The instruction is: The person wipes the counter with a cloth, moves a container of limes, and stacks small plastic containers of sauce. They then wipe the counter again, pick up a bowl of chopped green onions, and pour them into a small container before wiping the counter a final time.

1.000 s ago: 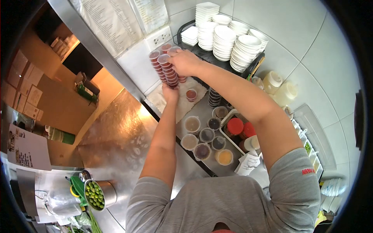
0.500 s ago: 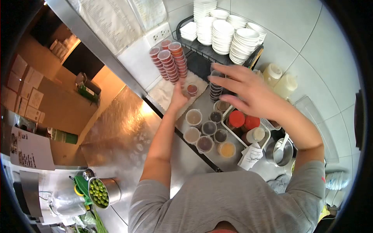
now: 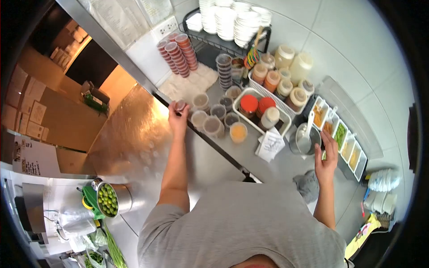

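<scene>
My left hand [image 3: 177,119] pinches a small sauce cup [image 3: 180,105] with dark red contents, beside several plastic tubs [image 3: 213,126] of spices and sauces. Behind it, stacks of lidded red sauce cups [image 3: 177,59] stand by a folded cloth [image 3: 192,82]. My right hand [image 3: 328,157] is over the right side of a metal pot [image 3: 298,144] that has a white spoon [image 3: 308,124] in it. Its fingers are stretched out and nothing shows in them. A column of clear plastic cups [image 3: 224,71] rises behind the tubs.
White bowls [image 3: 225,24] are piled on a black rack [image 3: 214,39]. Squeeze bottles [image 3: 272,81] and red-lidded jars [image 3: 249,103] fill white baskets. At right sits a row of topping containers [image 3: 340,134]; a pot of limes [image 3: 108,200] is at lower left.
The single sauce cup has left the cloth and is in my left hand, nearer the counter edge. My right hand has moved from the clear cups to the metal pot. The view has shifted.
</scene>
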`<act>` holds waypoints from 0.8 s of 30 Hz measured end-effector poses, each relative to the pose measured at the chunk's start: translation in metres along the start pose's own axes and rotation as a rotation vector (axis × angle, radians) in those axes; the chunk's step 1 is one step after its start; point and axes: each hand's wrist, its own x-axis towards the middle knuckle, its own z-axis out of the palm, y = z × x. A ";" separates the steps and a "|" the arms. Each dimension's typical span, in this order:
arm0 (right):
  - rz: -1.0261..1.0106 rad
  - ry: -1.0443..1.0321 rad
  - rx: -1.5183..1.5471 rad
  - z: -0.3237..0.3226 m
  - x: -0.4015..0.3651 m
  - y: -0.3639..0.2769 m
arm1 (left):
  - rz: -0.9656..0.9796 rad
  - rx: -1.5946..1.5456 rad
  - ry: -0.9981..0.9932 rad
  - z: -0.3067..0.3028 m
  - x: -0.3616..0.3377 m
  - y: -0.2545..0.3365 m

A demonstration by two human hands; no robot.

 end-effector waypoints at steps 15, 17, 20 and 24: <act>0.296 -0.043 -0.404 0.048 -0.179 0.075 | 0.114 -0.317 0.046 -0.132 -0.174 0.052; 0.268 -0.016 -0.447 0.024 -0.174 0.080 | 0.123 -0.331 -0.012 -0.145 -0.188 0.049; 0.211 0.078 -0.437 0.010 -0.163 0.105 | 0.137 -0.492 -0.038 -0.153 -0.225 0.076; 0.036 0.235 -0.256 -0.011 -0.145 0.145 | 0.104 -0.224 -0.030 -0.162 -0.274 0.090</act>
